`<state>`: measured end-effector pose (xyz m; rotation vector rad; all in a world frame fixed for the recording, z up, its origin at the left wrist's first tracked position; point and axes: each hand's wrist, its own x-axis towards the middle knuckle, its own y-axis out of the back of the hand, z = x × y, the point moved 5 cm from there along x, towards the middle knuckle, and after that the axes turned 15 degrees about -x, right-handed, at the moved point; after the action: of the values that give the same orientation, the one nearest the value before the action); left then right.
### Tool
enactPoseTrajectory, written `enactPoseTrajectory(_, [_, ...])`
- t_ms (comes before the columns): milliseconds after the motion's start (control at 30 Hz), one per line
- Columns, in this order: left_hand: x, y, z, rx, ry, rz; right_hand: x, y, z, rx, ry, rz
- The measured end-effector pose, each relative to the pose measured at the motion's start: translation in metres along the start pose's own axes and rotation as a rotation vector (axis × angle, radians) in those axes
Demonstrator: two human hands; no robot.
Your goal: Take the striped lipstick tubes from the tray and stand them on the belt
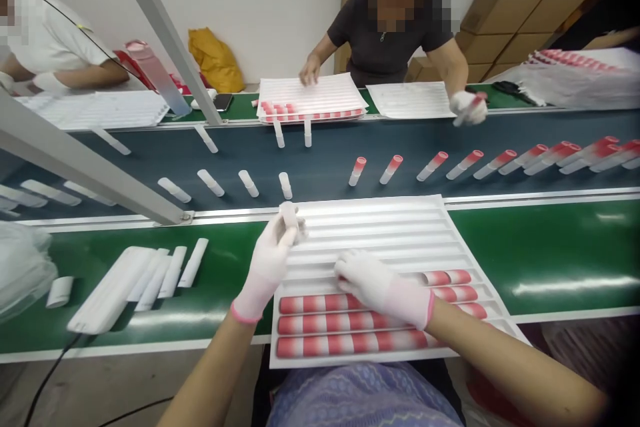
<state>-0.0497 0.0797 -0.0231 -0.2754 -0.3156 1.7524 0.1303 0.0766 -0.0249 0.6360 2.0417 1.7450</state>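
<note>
My left hand (270, 253), in a white glove with a pink cuff, is raised at the tray's far left corner. Its fingers are closed around a short white tube (289, 213) held roughly upright. The white ridged tray (370, 230) lies in front of me, its near grooves filled with red-and-white tubes (320, 345) lying end to end. Over the middle of these rows is my gloved right hand (370, 280), fingers curled down to the tray. Whatever those fingers grip is hidden beneath them.
Beyond the tray runs a dark conveyor belt (320, 160) bearing upright white tubes (249, 183) and red-topped tubes (395, 169). A white power bank-like slab (113, 290) and loose white tubes (173, 271) lie left on the green bench (565, 247). A slanted metal post (90, 153) stands left. Co-workers sit opposite.
</note>
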Motion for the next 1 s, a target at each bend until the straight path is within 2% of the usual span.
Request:
enactPoseTrajectory(67, [-0.01, -0.004, -0.009, -0.097, 0.059, -0.02, 0.003, 0.017, 0.016, 0.268, -0.156, 0.096])
enactPoseTrajectory(167, [-0.022, -0.018, -0.019, -0.098, 0.141, -0.088, 0.004, 0.049, 0.034, 0.787, -0.405, 0.396])
enactPoseTrajectory(233, [-0.029, -0.031, -0.02, -0.075, 0.187, -0.157, 0.005, 0.066, 0.038, 0.918, -0.476, 0.581])
enactPoseTrajectory(267, [-0.032, -0.037, -0.019, -0.062, 0.204, -0.185, 0.005, 0.072, 0.038, 0.943, -0.49, 0.627])
enactPoseTrajectory(333, [-0.036, -0.045, -0.016, -0.011, 0.214, -0.208, 0.008, 0.076, 0.036, 0.981, -0.489, 0.625])
enactPoseTrajectory(400, [-0.038, -0.046, -0.014, 0.086, 0.198, -0.18, 0.009, 0.076, 0.033, 0.999, -0.471, 0.586])
enactPoseTrajectory(533, [-0.036, -0.045, -0.012, 0.227, 0.092, -0.126, 0.004, 0.076, 0.026, 0.847, -0.45, 0.577])
enactPoseTrajectory(800, [-0.035, -0.046, -0.014, 0.153, -0.072, -0.233, 0.005, 0.079, 0.001, 0.744, -0.362, 0.591])
enactPoseTrajectory(1000, [-0.036, -0.045, -0.018, 0.147, -0.165, -0.189, 0.007, 0.079, 0.0, 0.721, -0.456, 0.671])
